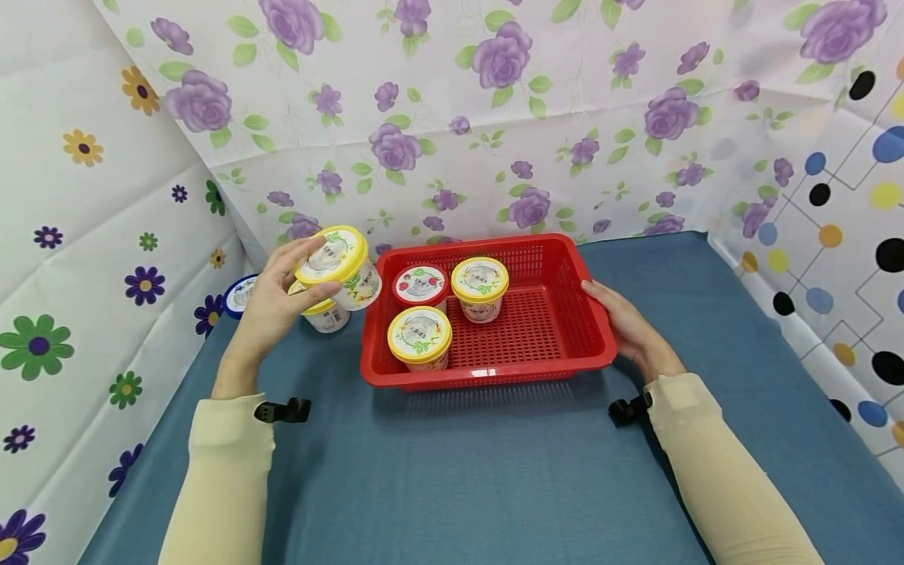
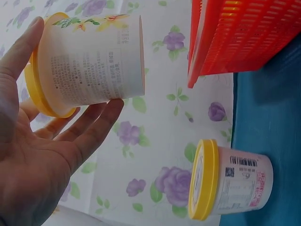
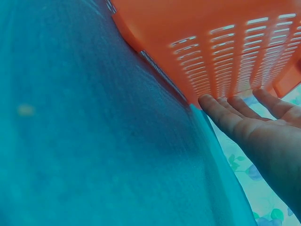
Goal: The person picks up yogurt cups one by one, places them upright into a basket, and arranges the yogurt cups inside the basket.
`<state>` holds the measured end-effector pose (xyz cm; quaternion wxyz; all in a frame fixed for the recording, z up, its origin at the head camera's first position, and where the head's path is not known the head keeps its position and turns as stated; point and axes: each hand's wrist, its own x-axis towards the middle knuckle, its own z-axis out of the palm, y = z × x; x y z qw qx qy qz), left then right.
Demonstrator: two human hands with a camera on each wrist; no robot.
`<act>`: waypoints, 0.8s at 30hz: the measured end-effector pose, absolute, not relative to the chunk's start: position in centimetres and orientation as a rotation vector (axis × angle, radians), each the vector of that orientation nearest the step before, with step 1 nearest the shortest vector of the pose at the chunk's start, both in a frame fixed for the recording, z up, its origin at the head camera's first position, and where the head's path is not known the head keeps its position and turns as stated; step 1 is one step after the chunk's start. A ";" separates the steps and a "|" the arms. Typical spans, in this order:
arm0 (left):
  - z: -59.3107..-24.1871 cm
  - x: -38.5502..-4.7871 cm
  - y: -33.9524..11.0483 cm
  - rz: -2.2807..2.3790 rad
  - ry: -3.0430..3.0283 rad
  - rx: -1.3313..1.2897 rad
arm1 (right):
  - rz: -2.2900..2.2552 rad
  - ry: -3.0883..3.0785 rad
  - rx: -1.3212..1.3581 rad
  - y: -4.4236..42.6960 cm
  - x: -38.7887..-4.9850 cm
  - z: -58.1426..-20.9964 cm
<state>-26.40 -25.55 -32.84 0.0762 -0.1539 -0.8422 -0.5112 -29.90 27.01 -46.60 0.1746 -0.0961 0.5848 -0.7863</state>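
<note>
My left hand (image 1: pixel 271 302) holds a yellow-lidded paper cup (image 1: pixel 360 286) just outside the basket's left end, its thumb and fingers around the lid and side. The cup is tilted and raised off the table. In the left wrist view, printed text covers the side of this cup (image 2: pixel 89 66). At the right end of the red plastic basket (image 1: pixel 487 375), my right hand (image 1: pixel 636 333) grips the rim, its fingers (image 3: pixel 221 113) against the outer wall. Inside the basket stand two yellow-lidded cups (image 1: pixel 480 286) (image 1: pixel 420 337) and one red-lidded cup (image 1: pixel 420 286), grouped toward the left.
Behind my left hand, another yellow-lidded cup (image 1: pixel 328 318) stands on the blue cloth (image 1: pixel 452 479). A blue-lidded cup (image 1: pixel 240 294), partly hidden, is farther left. Flowered sheets (image 1: pixel 424 118) hang behind and at the left; a dotted sheet (image 1: pixel 840 298) hangs at the right.
</note>
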 end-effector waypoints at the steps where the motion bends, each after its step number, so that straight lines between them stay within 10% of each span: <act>1: -32.8 -26.5 -25.4 -1.527 -2.530 -0.465 | -2.229 1.657 -0.272 27.0 -29.9 -46.6; 24: -31.6 -27.1 -22.1 -1.424 -2.576 -0.603 | -2.219 1.657 -0.282 27.0 -29.9 -46.5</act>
